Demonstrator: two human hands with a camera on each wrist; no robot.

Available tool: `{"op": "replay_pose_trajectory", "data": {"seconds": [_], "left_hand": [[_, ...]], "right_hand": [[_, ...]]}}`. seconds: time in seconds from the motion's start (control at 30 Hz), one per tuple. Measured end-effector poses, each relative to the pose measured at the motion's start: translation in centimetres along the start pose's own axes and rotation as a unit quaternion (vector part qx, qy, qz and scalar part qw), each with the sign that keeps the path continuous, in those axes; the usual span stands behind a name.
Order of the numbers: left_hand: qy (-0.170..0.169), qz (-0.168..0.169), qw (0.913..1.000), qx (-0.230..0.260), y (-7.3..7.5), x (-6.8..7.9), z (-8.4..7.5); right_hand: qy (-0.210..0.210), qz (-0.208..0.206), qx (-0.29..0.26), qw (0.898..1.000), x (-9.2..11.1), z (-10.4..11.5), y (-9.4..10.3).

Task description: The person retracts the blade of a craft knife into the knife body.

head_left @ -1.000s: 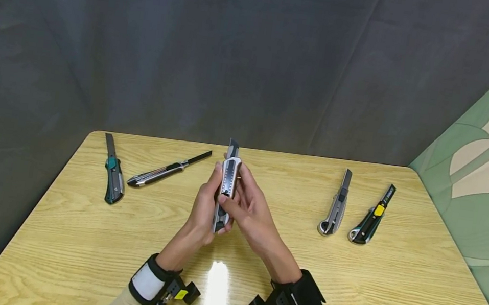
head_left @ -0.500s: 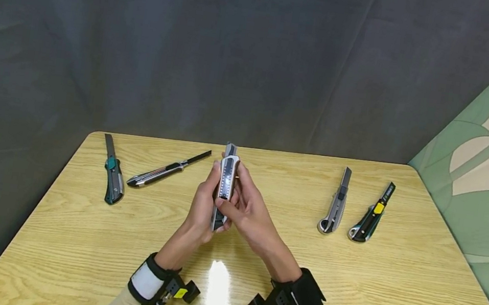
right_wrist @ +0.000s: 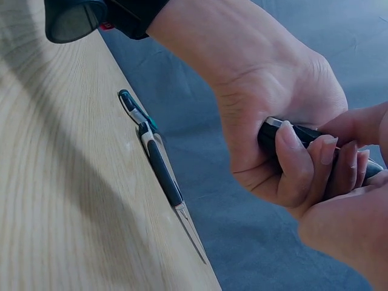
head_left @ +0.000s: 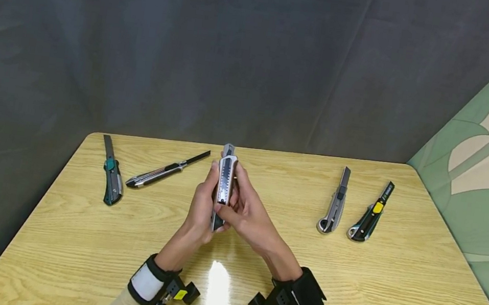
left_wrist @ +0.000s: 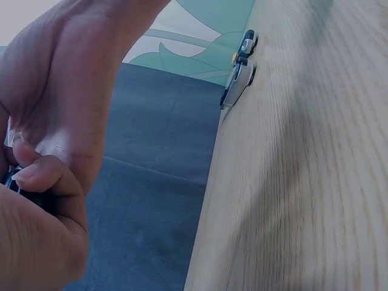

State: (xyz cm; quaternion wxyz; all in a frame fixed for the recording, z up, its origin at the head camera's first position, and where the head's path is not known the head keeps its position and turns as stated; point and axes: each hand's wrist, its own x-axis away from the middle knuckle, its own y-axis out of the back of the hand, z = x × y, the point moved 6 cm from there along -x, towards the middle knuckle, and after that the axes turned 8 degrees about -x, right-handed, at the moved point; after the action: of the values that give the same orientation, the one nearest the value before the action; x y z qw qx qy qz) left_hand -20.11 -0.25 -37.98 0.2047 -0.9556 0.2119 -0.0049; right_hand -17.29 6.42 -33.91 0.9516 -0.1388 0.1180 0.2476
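Over the middle of the table, a silver and black snap-off utility knife (head_left: 225, 178) points away from me. My left hand (head_left: 201, 203) holds it from the left, its fingers curled round the handle in the right wrist view. From the right, my right hand (head_left: 251, 212) grips the same knife, the thumb on the lower part of its top face. At the front end the metal nose (head_left: 228, 149) shows, with no long blade beyond it. Most of the handle's underside is hidden by the fingers.
On the wooden table (head_left: 119, 254) lie other knives with blades out: a teal and grey one (head_left: 114, 176), a slim silver one (head_left: 158, 174), a grey one (head_left: 335, 205) and a black one with a yellow slider (head_left: 370, 215). A dark curtain (head_left: 256, 61) hangs behind.
My right thumb has slid down along the knife toward me, and the blade at its front has drawn back into the nose. Both hands have kept their grip.
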Motion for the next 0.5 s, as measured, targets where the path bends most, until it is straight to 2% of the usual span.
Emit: {"op": "replay_pose_trajectory", "data": {"seconds": [0.27,0.5], "left_hand": [[-0.003,0.007,1.0,0.004,-0.01,-0.02,0.04],[0.023,-0.033,0.9983,-0.043,0.63,-0.06,0.07]], "right_hand": [[-0.008,0.002,0.005,1.0,0.03,0.34,-0.15],[-0.004,-0.033,0.047,0.998,-0.25,0.47,0.4]]}}
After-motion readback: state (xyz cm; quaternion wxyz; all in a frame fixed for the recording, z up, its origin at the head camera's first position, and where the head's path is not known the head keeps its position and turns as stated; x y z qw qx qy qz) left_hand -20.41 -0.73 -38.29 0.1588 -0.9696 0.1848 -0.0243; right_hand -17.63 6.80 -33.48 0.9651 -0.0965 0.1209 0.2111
